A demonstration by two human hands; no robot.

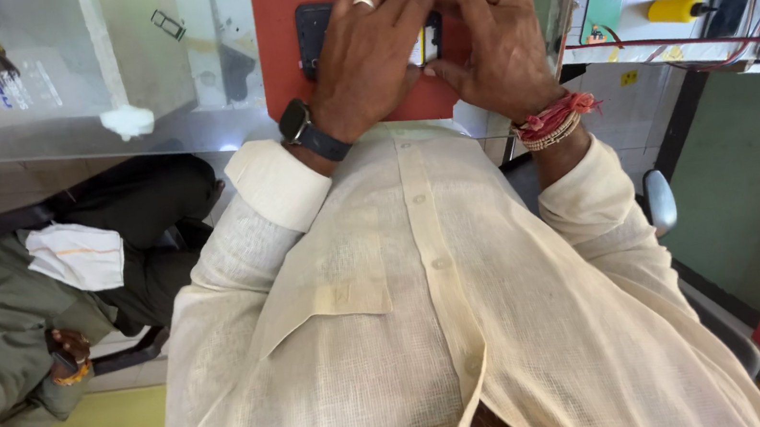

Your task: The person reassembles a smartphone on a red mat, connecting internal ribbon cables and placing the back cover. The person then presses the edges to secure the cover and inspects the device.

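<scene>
Red mat (292, 50) bearing one dark phone (315, 28), face down, mostly covered. Left hand (367, 56) pressed flat on it, fingers extended; right hand (496, 45) pinching a small part at its edge. Advisable: steady downward pressure, fine fingertip work.

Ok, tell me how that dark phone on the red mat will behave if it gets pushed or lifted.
The phone looks like a flat, rigid slab, so it should stay stiff, not flex. Lying flat on the red mat, it probably slides rather than rolls or tips. Both the left hand and right hand press on it, perhaps because it is delicate.
</scene>
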